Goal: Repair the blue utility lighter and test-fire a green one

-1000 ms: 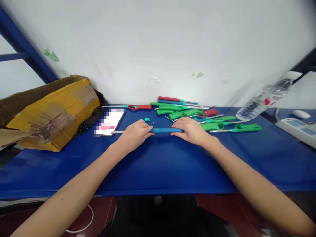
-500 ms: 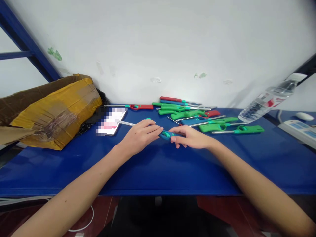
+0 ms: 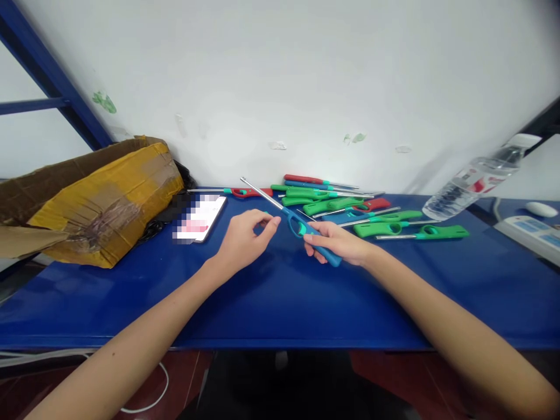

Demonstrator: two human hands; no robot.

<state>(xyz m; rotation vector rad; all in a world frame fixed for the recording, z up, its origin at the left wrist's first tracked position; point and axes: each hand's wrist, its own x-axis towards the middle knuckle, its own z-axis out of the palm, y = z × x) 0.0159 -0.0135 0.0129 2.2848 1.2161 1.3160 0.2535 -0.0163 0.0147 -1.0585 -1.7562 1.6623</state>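
A blue gas lighter [image 3: 329, 255] with a long metal barrel and a teal trigger is held by its handle in my right hand [image 3: 336, 241], closed round it. Its barrel slants up and to the left. My left hand [image 3: 245, 238] is beside it, apart from the lighter, with thumb and fingers curled together. A tiny teal bit shows behind those fingers; what they hold, if anything, I cannot make out. Behind my hands lie several other long lighters, among them a red one [image 3: 258, 192] and a green one [image 3: 444, 232].
On the blue table [image 3: 271, 309], a phone [image 3: 210, 219] lies to the left. Farther left is an open cardboard box [image 3: 131, 186] with yellow tape. A water bottle [image 3: 475, 181] leans at the right, near a power strip [image 3: 531, 233] and a white mouse [image 3: 541, 209].
My left hand has let go of the blue lighter and moved slightly left. In my right hand the lighter has turned, its barrel now pointing up and left.
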